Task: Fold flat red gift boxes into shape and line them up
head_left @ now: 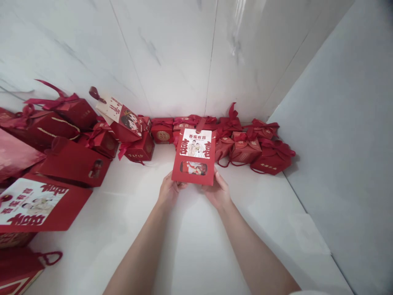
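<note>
Between my two hands is a red gift box [193,178] with a white printed label showing a couple and a small window low on its front. My left hand [169,189] grips its lower left corner, fingers curled under the bottom edge. At the lower right corner my right hand [218,190] holds it the same way, with the thumb along the side. Behind the box, a row of smaller red boxes with ribbons stands against the wall, and the held box hides part of that row.
Left of the hands stand a red box with a tilted cream tag [118,112], a red ribboned box [139,148] and a large red box with a white label [73,205]. Ribboned boxes [273,157] fill the right corner. A marbled wall [172,57] rises behind; a grey panel [344,123] borders the right.
</note>
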Action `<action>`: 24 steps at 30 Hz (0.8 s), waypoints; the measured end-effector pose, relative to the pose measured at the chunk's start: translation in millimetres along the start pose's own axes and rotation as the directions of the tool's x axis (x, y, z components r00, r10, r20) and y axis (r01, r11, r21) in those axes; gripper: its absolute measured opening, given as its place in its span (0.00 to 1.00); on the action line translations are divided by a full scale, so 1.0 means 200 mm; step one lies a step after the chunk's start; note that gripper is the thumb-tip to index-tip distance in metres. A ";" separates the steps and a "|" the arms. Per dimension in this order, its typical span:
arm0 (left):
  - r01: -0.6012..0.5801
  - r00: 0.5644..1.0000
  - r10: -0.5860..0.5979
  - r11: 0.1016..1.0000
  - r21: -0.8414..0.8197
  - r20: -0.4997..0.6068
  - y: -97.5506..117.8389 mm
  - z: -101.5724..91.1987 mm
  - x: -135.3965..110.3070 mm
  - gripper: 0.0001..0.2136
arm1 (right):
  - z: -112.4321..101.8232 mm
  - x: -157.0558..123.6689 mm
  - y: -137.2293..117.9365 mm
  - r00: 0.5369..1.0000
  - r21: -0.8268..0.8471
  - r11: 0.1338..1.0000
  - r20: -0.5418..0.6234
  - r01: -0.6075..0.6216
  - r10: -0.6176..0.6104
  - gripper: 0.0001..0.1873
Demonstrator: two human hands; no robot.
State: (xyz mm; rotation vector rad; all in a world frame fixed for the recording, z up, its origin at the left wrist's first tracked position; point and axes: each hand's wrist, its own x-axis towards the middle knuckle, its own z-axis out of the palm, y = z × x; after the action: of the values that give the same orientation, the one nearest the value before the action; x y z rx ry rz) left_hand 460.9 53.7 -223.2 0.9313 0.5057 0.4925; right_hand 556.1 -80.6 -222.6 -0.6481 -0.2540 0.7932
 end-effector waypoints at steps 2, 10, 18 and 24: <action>-0.020 1.000 0.021 1.000 -0.016 0.019 0.00 -0.01 0.01 0.16 | 0.00 -0.01 0.01 0.999 0.002 1.000 0.036 0.005 -0.005 0.24; 0.004 0.998 -0.002 1.000 -0.030 0.064 0.01 0.02 0.00 0.16 | -0.01 0.01 0.02 0.998 0.016 0.998 0.025 0.062 -0.062 0.30; -0.045 0.974 0.050 0.999 -0.027 0.223 0.00 0.04 -0.05 0.29 | 0.01 0.01 0.00 1.000 0.040 0.999 -0.005 -0.024 0.024 0.24; -0.042 0.976 0.047 0.999 -0.025 0.213 0.00 0.03 -0.04 0.26 | 0.00 0.01 0.00 1.000 0.054 0.998 0.013 -0.027 0.026 0.22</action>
State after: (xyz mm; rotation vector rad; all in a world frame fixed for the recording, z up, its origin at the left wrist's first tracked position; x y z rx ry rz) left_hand 458.9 44.5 -219.1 0.9652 0.2849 0.4312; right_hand 557.1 -78.7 -221.9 -0.5965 -0.2344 0.8271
